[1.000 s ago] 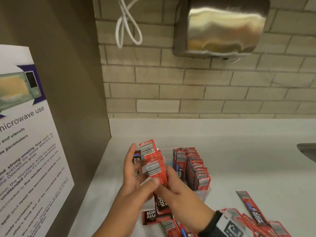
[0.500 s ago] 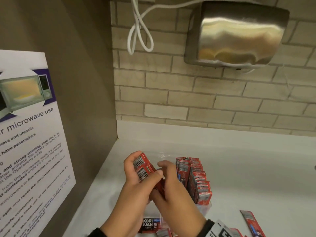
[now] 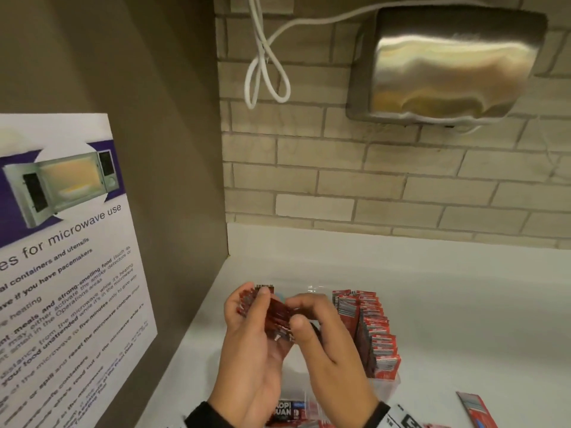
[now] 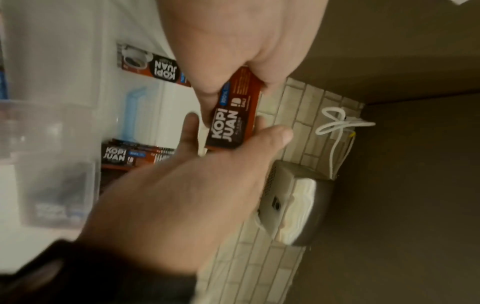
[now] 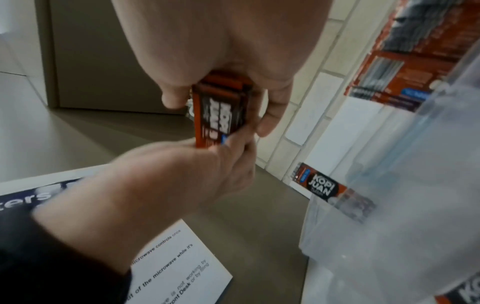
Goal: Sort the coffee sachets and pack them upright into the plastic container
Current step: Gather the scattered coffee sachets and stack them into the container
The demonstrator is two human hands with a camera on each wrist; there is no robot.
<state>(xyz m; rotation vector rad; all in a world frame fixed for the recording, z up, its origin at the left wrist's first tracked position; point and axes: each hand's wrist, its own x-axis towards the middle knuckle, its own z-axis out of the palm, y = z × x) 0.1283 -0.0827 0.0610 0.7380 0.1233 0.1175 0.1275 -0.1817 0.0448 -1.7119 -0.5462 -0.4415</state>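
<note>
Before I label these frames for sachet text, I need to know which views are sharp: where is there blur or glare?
Head view: bundle of sachets smeared, dispenser glary. Left wrist view: bundle's "KOPI JUAN" print legible, left hand soft, plastic container hazy. Right wrist view: everything blurred, right hand overexposed.
</note>
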